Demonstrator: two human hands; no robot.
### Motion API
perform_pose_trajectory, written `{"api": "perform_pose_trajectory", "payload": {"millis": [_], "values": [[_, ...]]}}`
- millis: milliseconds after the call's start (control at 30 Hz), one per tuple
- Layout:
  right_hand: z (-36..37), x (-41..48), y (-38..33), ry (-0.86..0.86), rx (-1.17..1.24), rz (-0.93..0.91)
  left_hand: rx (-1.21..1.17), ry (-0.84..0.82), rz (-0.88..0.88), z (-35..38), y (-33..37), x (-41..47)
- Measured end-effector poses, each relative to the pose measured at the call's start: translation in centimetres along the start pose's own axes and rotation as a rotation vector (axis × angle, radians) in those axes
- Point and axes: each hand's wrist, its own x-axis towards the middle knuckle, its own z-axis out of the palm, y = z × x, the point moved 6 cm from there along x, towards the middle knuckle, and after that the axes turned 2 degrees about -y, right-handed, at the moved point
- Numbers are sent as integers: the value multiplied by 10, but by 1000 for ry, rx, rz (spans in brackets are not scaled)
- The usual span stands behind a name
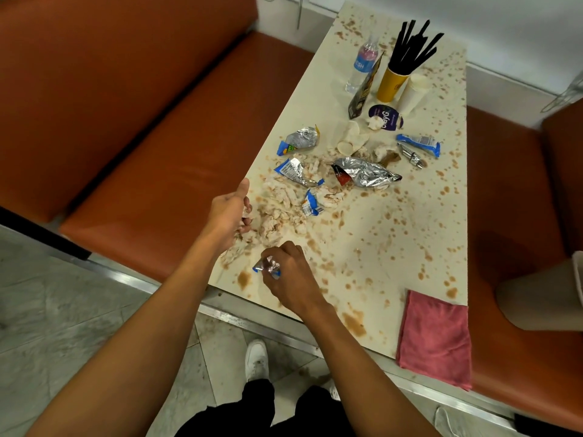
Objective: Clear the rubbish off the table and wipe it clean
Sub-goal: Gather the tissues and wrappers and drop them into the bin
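- Two orange benches (126, 121) flank the table, one at 9 o'clock and one at 3 o'clock.
- One long cream table (394, 247) runs from 6 o'clock, by the person, to 12 o'clock at the wall. Brown splashes speckle nearly all of it, with bigger puddles near the 6 o'clock edge.
- At 5 o'clock a pink cloth (433, 339) lies folded, its lower end hanging over the table's corner.
- Around 9 o'clock a soggy tissue heap (277, 212) spreads from the table's left edge toward the middle, stained brown.
- At the centre lies a crumpled silver foil bag (366, 173), with a red corner showing on its 9 o'clock side.
- The left hand (230, 212) sits on the heap's 9 o'clock edge, thumb stretched out and fingers curled down among the scraps. I cannot tell whether they clasp any.
- The right hand (288, 272) hovers near 7 o'clock, its fingers closed tightly around a small foil wrapper.
- At 12 o'clock stand a yellow cup (391, 85) full of black sticks (413, 45), a water bottle (362, 63) at its 9 o'clock, and white cups (413, 93) at its 3 o'clock.
- Just toward 6 o'clock of the cups lies a purple lid (386, 116).
- Several blue wrappers (418, 143) are scattered around the foil bag.
- Smallest, the small foil wrapper (268, 267) is silver and blue, balled up in the right hand's grip.
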Motion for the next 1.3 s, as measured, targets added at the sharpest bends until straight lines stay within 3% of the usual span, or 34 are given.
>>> {"api": "perform_pose_trajectory", "payload": {"millis": [167,467,767,1000,1300], "values": [[-17,7,2,38,102,46,25,36,2,-10,2,2],[-25,33,-36,74,162,-32,11,94,12,-36,3,4],[-4,58,-39,86,-90,-38,-2,133,19,-55,-2,4],[20,60,-45,1,-374,-62,-5,157,10,-59,-7,3],[27,52,-46,-2,-318,-78,4,145,10,-54,-9,5]]}}
